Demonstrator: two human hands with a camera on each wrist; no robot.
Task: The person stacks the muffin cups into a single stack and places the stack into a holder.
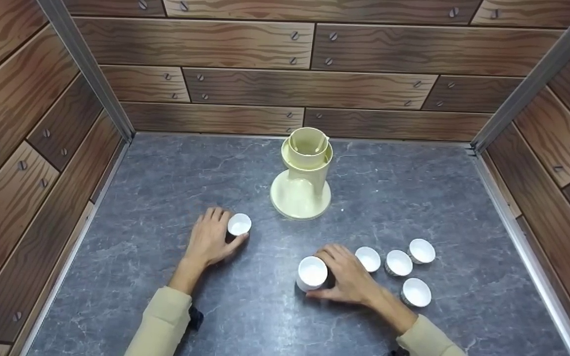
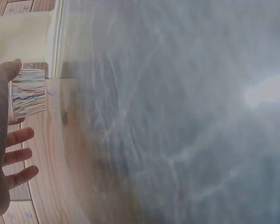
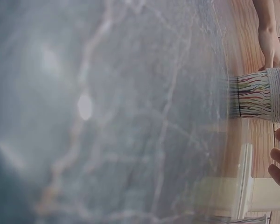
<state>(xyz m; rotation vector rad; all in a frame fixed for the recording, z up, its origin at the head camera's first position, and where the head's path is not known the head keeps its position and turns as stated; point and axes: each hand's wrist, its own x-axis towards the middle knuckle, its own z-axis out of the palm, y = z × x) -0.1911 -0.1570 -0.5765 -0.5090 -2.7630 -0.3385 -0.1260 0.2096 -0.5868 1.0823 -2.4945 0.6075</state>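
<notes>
My left hand (image 1: 211, 237) holds a small white cup (image 1: 239, 225) between thumb and fingers, left of centre on the table. In the left wrist view that cup (image 2: 29, 93) shows wavy multicoloured lines on its side; the thumb touches it and the other fingers (image 2: 19, 156) are spread. My right hand (image 1: 347, 277) grips a stack of nested white cups (image 1: 312, 273), standing upright. Several stacked rims show on the cup stack (image 3: 256, 95) in the right wrist view. Close beside the right hand stands another white cup (image 1: 368, 259).
More single cups stand right of the right hand: one cup (image 1: 398, 263), a farther cup (image 1: 422, 251) and a nearer cup (image 1: 416, 292). A pale yellow stand (image 1: 301, 200) with a round base and cylindrical top is at the back centre. Wood-patterned walls (image 1: 245, 89) enclose the dark marbled table (image 1: 166, 173).
</notes>
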